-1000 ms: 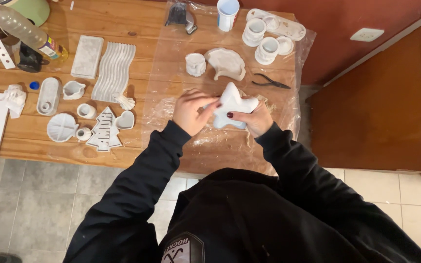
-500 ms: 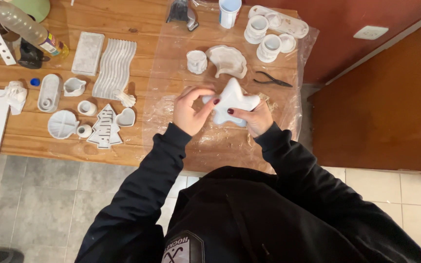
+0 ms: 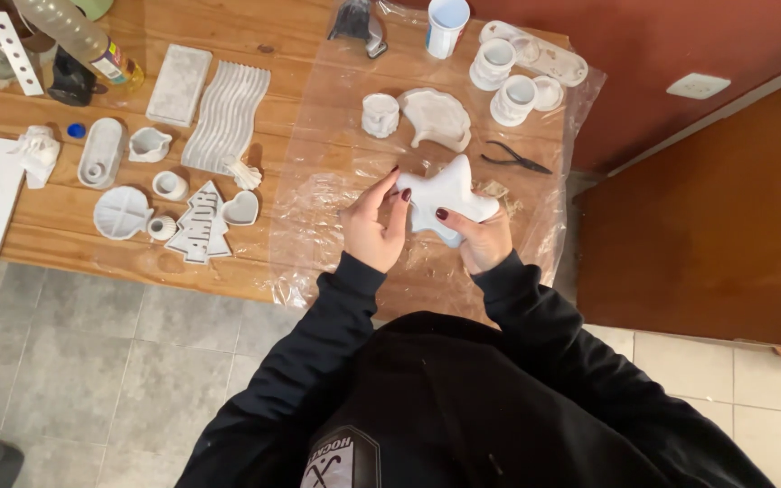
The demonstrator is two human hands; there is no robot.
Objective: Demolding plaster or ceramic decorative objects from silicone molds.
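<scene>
on the wooden table (image 3: 228,41), clear plastic sheet (image 3: 336,136), above grey tiles (image 3: 92,361).

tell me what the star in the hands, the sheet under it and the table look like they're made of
Star piece: matte white, chalky, thick-edged, likely cast plaster or similar; held by left hand and right hand.
Sheet: thin clear plastic film, glossy and wrinkled.
Table: wood, with visible grain and plank seams.

Wooden table (image 3: 74,248), grey tiled floor (image 3: 92,361), red wall (image 3: 680,45)
</scene>
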